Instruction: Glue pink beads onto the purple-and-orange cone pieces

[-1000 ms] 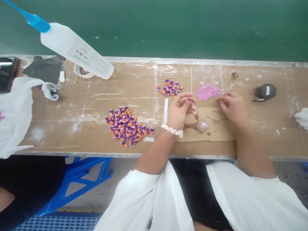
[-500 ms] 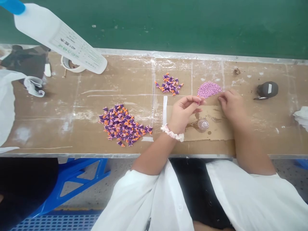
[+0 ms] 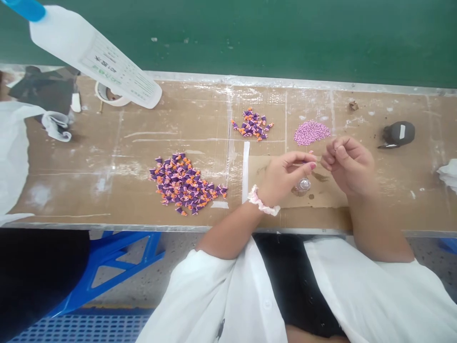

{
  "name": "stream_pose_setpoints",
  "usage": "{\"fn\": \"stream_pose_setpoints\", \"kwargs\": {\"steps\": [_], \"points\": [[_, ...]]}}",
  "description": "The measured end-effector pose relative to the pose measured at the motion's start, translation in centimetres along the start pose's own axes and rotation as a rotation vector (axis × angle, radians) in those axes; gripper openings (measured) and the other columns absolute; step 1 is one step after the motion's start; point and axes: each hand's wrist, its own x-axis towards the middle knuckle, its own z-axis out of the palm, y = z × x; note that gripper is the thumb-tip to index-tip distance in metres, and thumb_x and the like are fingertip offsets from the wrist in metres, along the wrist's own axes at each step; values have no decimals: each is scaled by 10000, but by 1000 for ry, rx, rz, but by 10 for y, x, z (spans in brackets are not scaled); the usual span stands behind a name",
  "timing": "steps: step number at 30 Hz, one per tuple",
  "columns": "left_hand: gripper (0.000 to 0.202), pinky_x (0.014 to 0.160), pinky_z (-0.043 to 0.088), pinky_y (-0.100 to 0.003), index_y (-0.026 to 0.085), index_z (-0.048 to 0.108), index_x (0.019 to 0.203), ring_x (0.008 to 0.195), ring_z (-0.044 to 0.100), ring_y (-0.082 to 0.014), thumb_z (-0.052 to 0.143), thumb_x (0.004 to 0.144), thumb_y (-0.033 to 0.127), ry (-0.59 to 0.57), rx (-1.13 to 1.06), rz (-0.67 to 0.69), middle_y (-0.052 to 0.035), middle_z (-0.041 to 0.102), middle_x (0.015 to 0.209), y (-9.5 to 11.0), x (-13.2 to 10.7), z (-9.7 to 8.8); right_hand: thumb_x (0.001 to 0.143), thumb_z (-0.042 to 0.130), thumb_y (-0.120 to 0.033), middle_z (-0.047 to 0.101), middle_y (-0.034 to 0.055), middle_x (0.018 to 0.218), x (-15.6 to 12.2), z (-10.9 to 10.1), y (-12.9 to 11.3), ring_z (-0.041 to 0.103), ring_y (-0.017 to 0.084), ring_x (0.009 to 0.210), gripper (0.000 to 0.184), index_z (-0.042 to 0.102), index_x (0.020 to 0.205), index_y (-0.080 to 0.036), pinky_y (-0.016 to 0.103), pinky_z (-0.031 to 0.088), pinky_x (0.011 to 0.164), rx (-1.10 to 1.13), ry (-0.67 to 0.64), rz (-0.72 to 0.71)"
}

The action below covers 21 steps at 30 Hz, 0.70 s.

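Observation:
My left hand (image 3: 285,175), wearing a pale scrunchie on its wrist, is closed in a pinch above a brown cardboard piece. A small purple piece shows between its fingers, mostly hidden. Just right of it, my right hand (image 3: 352,164) is raised with thumb and fingertips pressed together; whatever they hold is too small to make out. Beyond the hands lies a heap of tiny pink beads (image 3: 311,132). Below my left fingertips is a small clear container (image 3: 303,185), partly covered. A small group of purple-and-orange figures (image 3: 252,125) lies farther back to the left.
A larger pile of purple-and-orange figures (image 3: 185,183) lies left on the cardboard-covered table. Farther left are a white bottle (image 3: 96,57) with blue cap, a tape roll (image 3: 109,95) and crumpled white cloth (image 3: 53,126). A dark rounded object (image 3: 402,133) sits at right.
My right hand has lifted from the edge of the bead heap and turned, fingertips pinched. My left hand has moved slightly right and nearer me, so the hands face each other. The view has shifted slightly.

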Motion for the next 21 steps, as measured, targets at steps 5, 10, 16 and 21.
{"fn": "stream_pose_setpoints", "kwargs": {"steps": [5, 10, 16, 21], "points": [[380, 723, 562, -256, 135, 732, 878, 738, 664, -94, 794, 724, 477, -77, -104, -61, -51, 729, 897, -1, -6, 11, 903, 669, -432, 439, -20, 725, -13, 18, -5, 456, 105, 591, 242, 560, 813, -236, 265, 422, 521, -124, -43, -241], [375, 807, 579, -284, 137, 732, 856, 780, 686, -101, 838, 677, 449, -117, -260, -120, -26, 720, 885, 0, -5, 15, 962, 581, -324, 521, 11, 798, -17, 13, -2, 531, 141, 729, 113, 564, 887, -240, 299, 451, 632, -444, -51, -458], [368, 855, 568, -305, 123, 692, 801, 746, 662, -83, 849, 669, 428, -139, -316, -177, -4, 691, 816, 6, -5, 14, 962, 566, -275, 544, 15, 810, -20, 12, -4, 555, 158, 753, 69, 556, 902, -242, 321, 460, 662, -606, -74, -575], [343, 848, 568, -303, 134, 673, 795, 754, 664, -87, 832, 697, 421, -167, -305, -153, -3, 681, 813, 5, -6, 14, 930, 594, -212, 565, 18, 832, -24, 15, -9, 574, 159, 749, 35, 587, 927, -246, 317, 471, 639, -560, -63, -582]]}}
